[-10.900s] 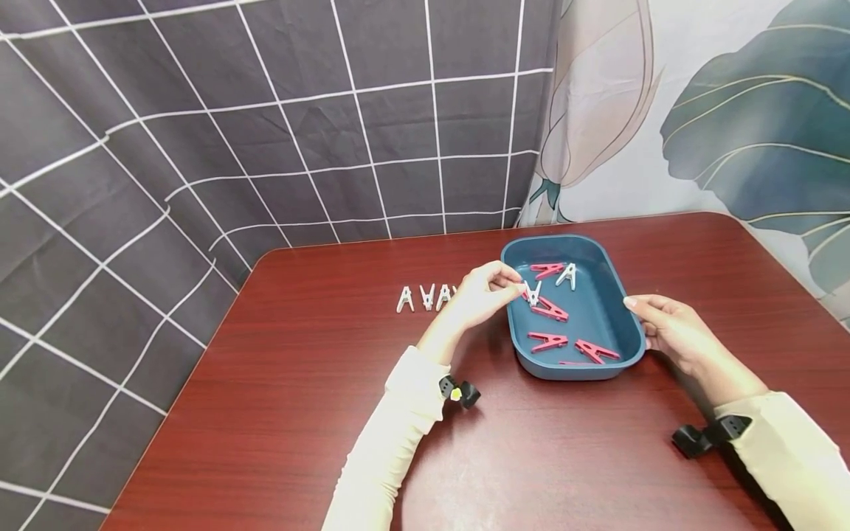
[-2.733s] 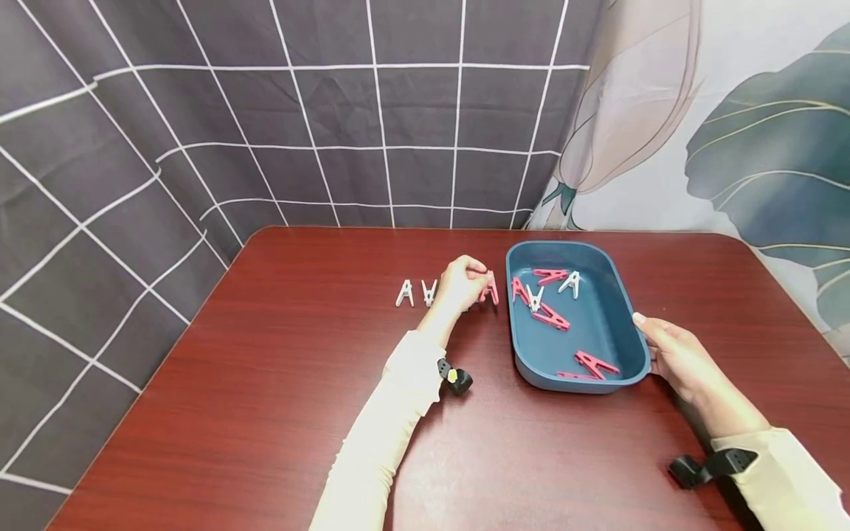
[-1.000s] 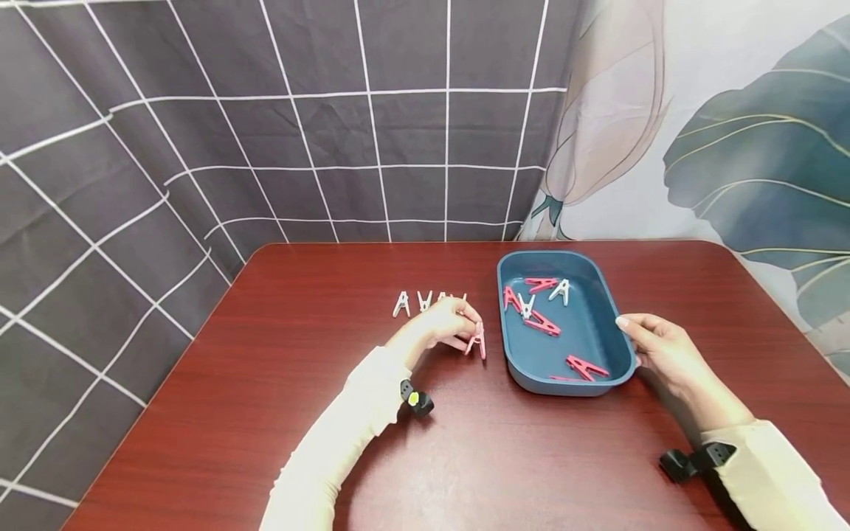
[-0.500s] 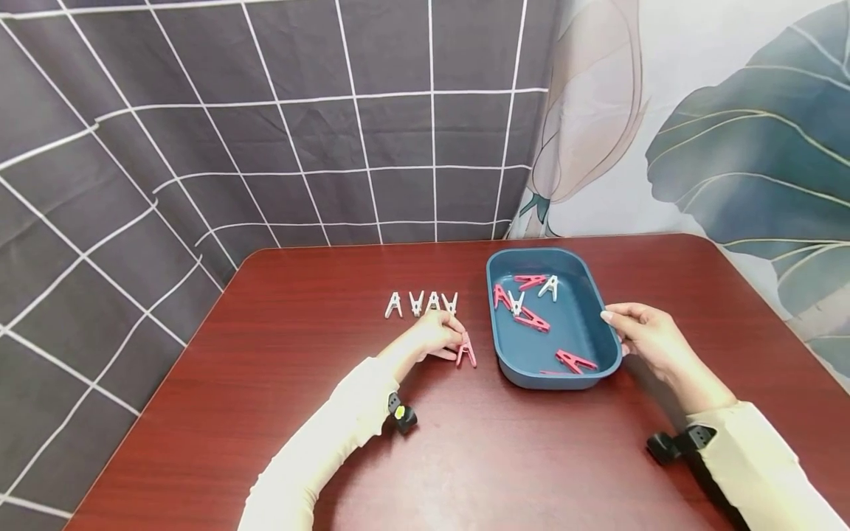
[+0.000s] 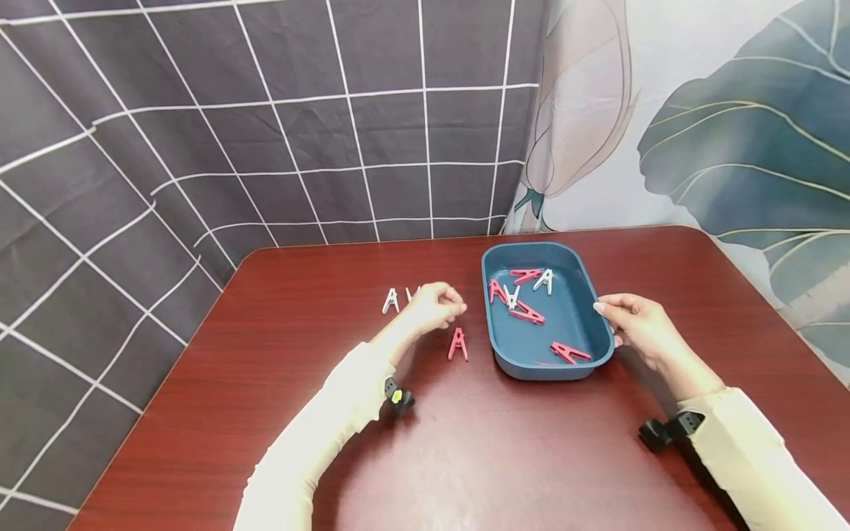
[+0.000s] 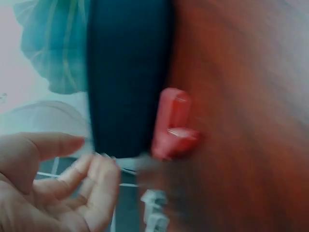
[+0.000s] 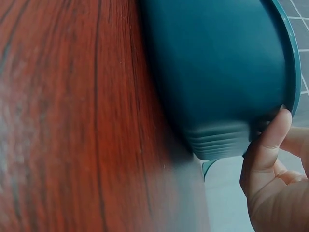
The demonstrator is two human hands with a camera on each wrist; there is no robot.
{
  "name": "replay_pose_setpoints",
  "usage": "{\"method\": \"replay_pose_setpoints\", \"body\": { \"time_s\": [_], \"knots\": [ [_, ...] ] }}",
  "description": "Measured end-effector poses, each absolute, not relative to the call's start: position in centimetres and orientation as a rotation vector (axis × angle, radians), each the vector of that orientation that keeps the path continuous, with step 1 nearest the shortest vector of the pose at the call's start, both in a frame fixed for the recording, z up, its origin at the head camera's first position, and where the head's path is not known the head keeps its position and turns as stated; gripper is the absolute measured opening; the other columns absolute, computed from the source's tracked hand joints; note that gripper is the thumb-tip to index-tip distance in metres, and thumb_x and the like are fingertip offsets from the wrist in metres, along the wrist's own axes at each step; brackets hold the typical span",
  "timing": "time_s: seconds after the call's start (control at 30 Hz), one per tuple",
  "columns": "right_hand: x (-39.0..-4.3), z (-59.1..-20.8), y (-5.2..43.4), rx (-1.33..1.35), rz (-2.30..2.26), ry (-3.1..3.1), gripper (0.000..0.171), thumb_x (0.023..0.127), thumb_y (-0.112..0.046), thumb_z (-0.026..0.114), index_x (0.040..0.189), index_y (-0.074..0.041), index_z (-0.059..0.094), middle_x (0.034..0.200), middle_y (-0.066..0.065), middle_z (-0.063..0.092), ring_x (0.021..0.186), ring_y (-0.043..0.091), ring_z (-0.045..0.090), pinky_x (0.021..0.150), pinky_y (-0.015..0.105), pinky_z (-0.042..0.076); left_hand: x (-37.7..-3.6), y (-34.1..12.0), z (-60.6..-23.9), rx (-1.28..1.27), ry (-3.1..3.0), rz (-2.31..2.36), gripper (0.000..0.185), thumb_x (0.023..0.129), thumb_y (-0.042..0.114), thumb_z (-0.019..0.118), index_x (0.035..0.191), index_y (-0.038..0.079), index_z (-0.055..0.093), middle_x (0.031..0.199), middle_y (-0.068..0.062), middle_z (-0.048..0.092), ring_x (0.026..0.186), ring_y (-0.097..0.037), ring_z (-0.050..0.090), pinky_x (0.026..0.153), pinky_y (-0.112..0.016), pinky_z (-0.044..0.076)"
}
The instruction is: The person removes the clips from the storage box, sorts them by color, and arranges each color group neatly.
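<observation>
My left hand (image 5: 434, 306) is lifted just behind a red clothespin (image 5: 458, 344) standing on the table, its fingers loosely bent and holding nothing. Thumb and fingertips are apart in the left wrist view, with the red clothespin beyond them. A short row of white clothespins runs behind this hand; one white clothespin (image 5: 391, 301) shows fully and others are partly or wholly hidden. To the right, my right hand (image 5: 640, 328) grips the right rim of a blue plastic bin (image 5: 550, 371), thumb at the rim. Several red clothespins (image 5: 527, 313) and two white ones (image 5: 544, 281) lie inside it.
The reddish wooden table (image 5: 265, 413) reaches back to a dark grey curtain (image 5: 299, 133) with white grid lines. At the back right hangs a leaf-patterned cloth (image 5: 750, 147). A small camera is strapped on each wrist.
My left hand carried the red clothespin from beside the white row toward the front, set it down and let go, then rose backward. The right hand has stayed at the bin's rim.
</observation>
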State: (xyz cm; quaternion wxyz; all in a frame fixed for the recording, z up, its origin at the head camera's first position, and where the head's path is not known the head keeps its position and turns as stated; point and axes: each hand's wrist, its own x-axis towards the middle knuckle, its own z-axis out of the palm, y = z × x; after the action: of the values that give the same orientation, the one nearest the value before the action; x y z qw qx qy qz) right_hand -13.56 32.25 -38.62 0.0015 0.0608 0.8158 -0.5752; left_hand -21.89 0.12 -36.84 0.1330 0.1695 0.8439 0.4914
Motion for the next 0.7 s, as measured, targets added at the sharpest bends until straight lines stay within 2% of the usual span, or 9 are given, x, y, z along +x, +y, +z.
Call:
{"method": "replay_pose_setpoints", "body": {
  "time_s": [0.17,0.27,0.47,0.7],
  "knots": [
    [-13.4,-38.7,32.4,0.197,-1.832,2.548,0.051,0.096,-0.026,0.055,0.126,0.013,0.043,0.069,-0.009,0.052,0.056,0.006,0.052,0.052,0.021,0.05,-21.9,2.4,-34.4,0.727,2.333,1.547,0.017,0.088,0.002,0.061,0.103,-0.007,0.06,0.097,-0.026,0.065,0.087,-0.039,0.065,0.07,-0.031,0.057],
    [-13.2,-38.8,32.5,0.203,-1.839,2.54,0.049,0.096,-0.026,0.056,0.123,0.012,0.044,0.069,-0.009,0.052,0.056,0.007,0.053,0.052,0.022,0.051,-21.5,4.4,-33.3,0.886,2.286,1.499,0.018,0.088,0.001,0.062,0.105,-0.006,0.059,0.097,-0.023,0.065,0.086,-0.036,0.066,0.07,-0.028,0.057],
    [-13.3,-38.8,32.6,0.216,-1.807,2.547,0.053,0.096,-0.028,0.055,0.127,0.012,0.042,0.07,-0.009,0.052,0.057,0.007,0.053,0.054,0.023,0.052,-20.9,8.8,-32.8,1.25,2.315,1.125,0.022,0.086,0.007,0.066,0.107,0.0,0.061,0.103,-0.014,0.067,0.09,-0.018,0.066,0.074,-0.013,0.05],
    [-13.7,-38.5,32.3,0.215,-1.768,2.569,0.055,0.097,-0.03,0.054,0.13,0.012,0.042,0.075,-0.015,0.059,0.058,0.007,0.056,0.057,0.023,0.053,-20.4,12.8,-34.4,1.436,2.366,0.431,0.031,0.087,0.013,0.068,0.117,0.006,0.061,0.117,-0.007,0.063,0.107,-0.014,0.057,0.089,-0.014,0.043]
  ]
}}
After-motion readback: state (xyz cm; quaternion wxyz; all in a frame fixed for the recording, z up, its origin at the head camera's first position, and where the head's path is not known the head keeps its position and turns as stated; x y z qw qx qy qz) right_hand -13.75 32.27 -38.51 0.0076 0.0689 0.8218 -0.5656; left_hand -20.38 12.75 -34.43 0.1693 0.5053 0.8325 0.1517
